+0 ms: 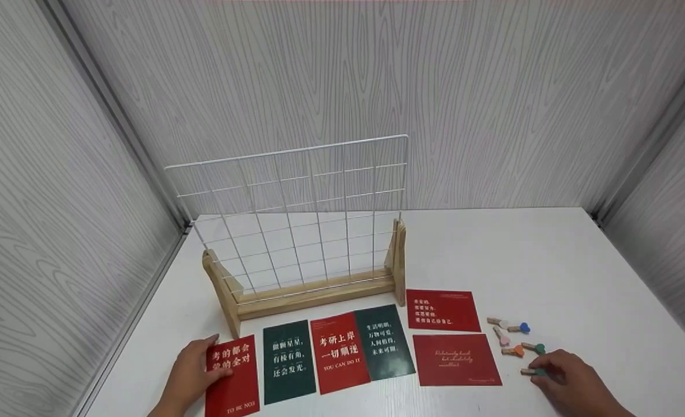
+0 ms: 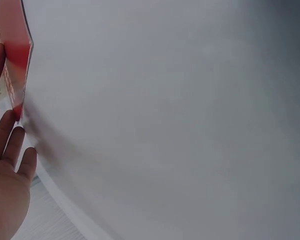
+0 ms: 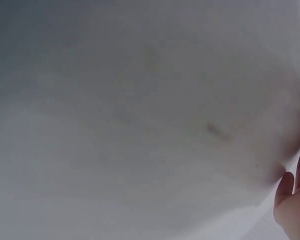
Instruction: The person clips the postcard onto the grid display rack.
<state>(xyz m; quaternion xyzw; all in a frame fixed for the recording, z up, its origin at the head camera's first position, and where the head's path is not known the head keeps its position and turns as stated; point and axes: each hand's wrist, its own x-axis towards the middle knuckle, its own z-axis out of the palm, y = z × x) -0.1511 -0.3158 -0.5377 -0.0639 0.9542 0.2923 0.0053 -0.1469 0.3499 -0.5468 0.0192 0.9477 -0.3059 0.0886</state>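
At the front left, my left hand (image 1: 187,372) holds a red card (image 1: 236,382) with white lettering. Its thumb lies over the card's face and the fingers are along the left edge. The left wrist view shows this card (image 2: 16,47) edge-on between thumb and fingers. On the right, my right hand (image 1: 577,383) pinches a small wooden clothespin (image 1: 527,372) with a green heart. That clip is hidden in the right wrist view, where part of the hand (image 3: 295,210) shows at the lower right.
Behind the cards stands a white wire grid (image 1: 316,214) in a wooden base (image 1: 319,294). A green card (image 1: 289,362), a red card (image 1: 339,373), another green card (image 1: 384,341) and two red cards lie rightward. Several heart clothespins (image 1: 513,350) lie beyond my right hand.
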